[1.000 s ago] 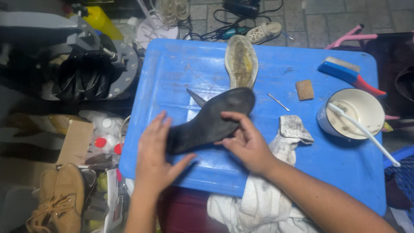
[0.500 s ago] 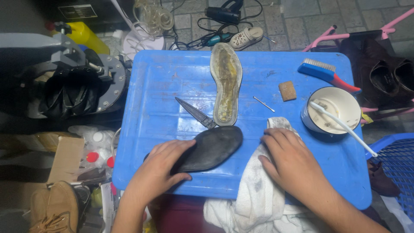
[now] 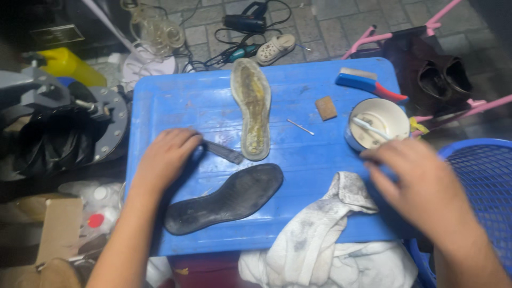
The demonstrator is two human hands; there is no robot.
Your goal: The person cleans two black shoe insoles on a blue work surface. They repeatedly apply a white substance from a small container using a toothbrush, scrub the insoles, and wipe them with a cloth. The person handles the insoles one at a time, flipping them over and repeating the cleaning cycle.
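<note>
- Both hands have left the black sole (image 3: pixel 226 198), lying flat on the blue desk (image 3: pixel 176 101).
- Left hand (image 3: pixel 165 158) covers the scissors (image 3: pixel 223 152), grip loosely closed.
- Right hand (image 3: pixel 421 184), grip spread, nears the white bowl (image 3: pixel 376 124); a knock could spill it.

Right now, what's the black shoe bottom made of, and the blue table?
The black sole looks like rubber: matte, dark, thin, slightly curved. The blue table looks like hard moulded plastic, smooth with a faint sheen and scuffed dirt marks. Neither is certain from the look alone.

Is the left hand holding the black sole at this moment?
No, the left hand rests on the scissors, while the black sole lies untouched on the blue lid.
</note>
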